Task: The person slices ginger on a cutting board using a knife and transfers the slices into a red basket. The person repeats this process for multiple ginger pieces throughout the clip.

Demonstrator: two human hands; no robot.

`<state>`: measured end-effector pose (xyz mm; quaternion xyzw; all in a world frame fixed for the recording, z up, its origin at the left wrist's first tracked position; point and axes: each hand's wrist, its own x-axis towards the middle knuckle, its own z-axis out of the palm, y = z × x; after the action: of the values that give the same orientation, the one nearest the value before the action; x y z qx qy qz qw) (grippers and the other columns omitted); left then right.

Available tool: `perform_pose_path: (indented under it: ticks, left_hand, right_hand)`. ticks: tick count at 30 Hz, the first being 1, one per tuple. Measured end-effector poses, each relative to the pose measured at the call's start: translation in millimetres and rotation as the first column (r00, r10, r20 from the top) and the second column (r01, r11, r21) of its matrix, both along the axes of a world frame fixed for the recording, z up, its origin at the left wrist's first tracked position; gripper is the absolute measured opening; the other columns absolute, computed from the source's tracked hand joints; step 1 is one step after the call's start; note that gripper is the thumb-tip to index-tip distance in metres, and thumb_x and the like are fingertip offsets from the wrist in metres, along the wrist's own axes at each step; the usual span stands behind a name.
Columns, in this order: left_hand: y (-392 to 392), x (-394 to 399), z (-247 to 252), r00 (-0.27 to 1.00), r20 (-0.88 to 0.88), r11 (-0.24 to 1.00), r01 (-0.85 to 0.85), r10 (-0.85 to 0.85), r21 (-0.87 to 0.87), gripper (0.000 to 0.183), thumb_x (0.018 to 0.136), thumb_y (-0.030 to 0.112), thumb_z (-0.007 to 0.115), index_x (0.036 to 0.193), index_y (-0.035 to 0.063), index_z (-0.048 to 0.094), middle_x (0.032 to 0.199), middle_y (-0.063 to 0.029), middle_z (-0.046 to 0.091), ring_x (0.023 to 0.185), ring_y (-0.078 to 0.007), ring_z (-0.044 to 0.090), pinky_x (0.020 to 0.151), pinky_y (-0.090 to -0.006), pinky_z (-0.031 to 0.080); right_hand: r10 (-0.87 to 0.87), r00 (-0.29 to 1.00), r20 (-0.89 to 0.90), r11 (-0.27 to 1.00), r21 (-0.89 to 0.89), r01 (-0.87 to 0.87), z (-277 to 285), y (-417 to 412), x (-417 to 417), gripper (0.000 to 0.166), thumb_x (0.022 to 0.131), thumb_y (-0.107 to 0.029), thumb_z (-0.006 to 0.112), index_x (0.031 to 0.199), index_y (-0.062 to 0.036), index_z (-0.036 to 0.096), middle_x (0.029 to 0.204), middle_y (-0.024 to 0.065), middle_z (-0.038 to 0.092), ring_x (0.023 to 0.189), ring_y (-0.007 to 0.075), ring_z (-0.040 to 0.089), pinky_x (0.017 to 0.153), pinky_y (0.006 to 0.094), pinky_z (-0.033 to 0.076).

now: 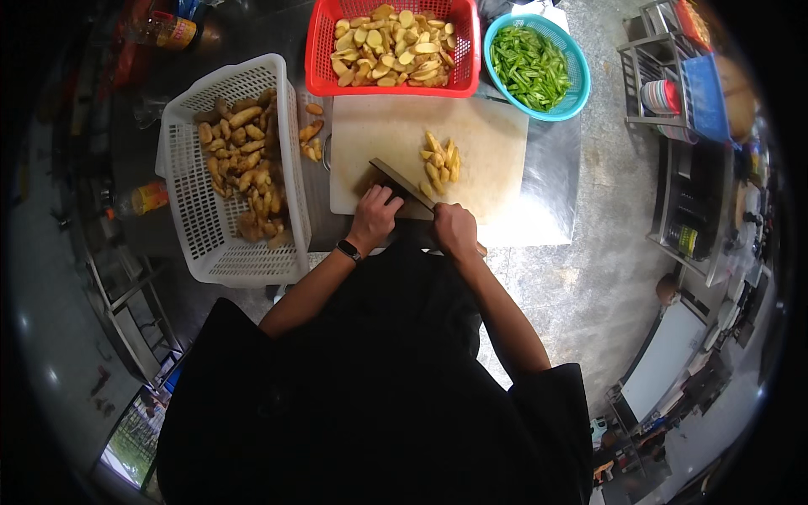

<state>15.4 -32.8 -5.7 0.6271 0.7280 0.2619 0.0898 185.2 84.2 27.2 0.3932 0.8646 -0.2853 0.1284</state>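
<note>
My right hand (456, 228) grips the handle of a cleaver (399, 183) at the near edge of a pale cutting board (369, 126). The blade slants up to the left across the board. Close against its near left side rest the curled fingers of my left hand (377, 214); whatever lies beneath them is hidden. Beyond the blade, to the right, lies a small pile of cut ginger pieces (442, 163). A few more ginger pieces (310, 130) lie on the steel table left of the board.
A white plastic basket (221, 268) of whole ginger stands left. Behind the board are a red basket (393, 93) of sliced ginger and a turquoise colander (581, 82) of cut green peppers. A plastic bottle (142, 198) lies beyond the white basket. Metal shelving (656, 120) stands far right.
</note>
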Motion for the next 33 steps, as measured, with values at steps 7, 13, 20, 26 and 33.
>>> perform_pose_path:
  ticks: [7,13,20,26,33]
  left_hand:
    - [-23,-2,-22,1.0,0.018,0.991,0.01,-0.007,-0.137,0.015,0.066,-0.001,0.064,0.08,0.003,0.061,0.084,-0.0159,0.052,0.085,-0.038,0.054,0.075,-0.0479,0.05]
    - [-7,-1,-2,0.998,0.066,0.998,0.0,-0.004,0.058,0.012,0.067,0.0,0.064,0.077,0.0035,0.059,0.083,-0.0152,0.052,0.08,-0.0372,0.055,0.072,-0.0472,0.05]
    - [-30,-11,-37,0.997,0.065,0.998,-0.038,0.042,-0.055,0.012,0.07,-0.006,0.061,0.076,0.004,0.059,0.079,-0.0124,0.052,0.081,-0.0352,0.056,0.072,-0.0461,0.051]
    - [-6,-13,-5,0.993,0.108,0.998,-0.052,0.05,0.018,0.011,0.069,-0.006,0.06,0.075,0.0032,0.057,0.079,-0.0129,0.052,0.08,-0.0351,0.056,0.072,-0.0463,0.051]
    - [-2,-19,10,0.977,0.117,0.983,-0.181,0.177,0.029,0.023,0.072,-0.008,0.061,0.093,0.0001,0.067,0.098,-0.0165,0.063,0.102,-0.0361,0.063,0.085,-0.0432,0.054]
  right_hand:
    - [-0.026,0.997,0.077,0.997,-0.064,0.031,70,-1,11,0.018,0.087,-0.008,0.056,0.08,-0.0018,0.071,0.076,0.0248,0.069,0.072,0.0417,0.071,0.069,0.0503,0.057]
    - [-0.044,0.997,0.064,0.998,-0.041,0.047,4,-10,-16,0.019,0.089,-0.01,0.057,0.079,-0.0031,0.071,0.081,0.0243,0.071,0.074,0.0407,0.071,0.069,0.0493,0.057]
    - [-0.096,0.993,0.074,0.989,-0.109,0.104,70,-19,-1,0.016,0.082,-0.013,0.064,0.08,0.0007,0.07,0.082,0.0277,0.07,0.077,0.0453,0.07,0.069,0.0525,0.056]
    - [-0.122,0.987,0.106,0.991,-0.048,0.127,-8,-29,-17,0.02,0.089,-0.009,0.055,0.077,-0.0035,0.071,0.083,0.0231,0.072,0.078,0.0392,0.073,0.07,0.0488,0.058]
    - [-0.209,0.978,-0.011,0.974,-0.098,0.207,33,-14,-13,0.011,0.079,-0.014,0.072,0.079,-0.0021,0.071,0.078,0.0234,0.07,0.074,0.042,0.07,0.068,0.0495,0.057]
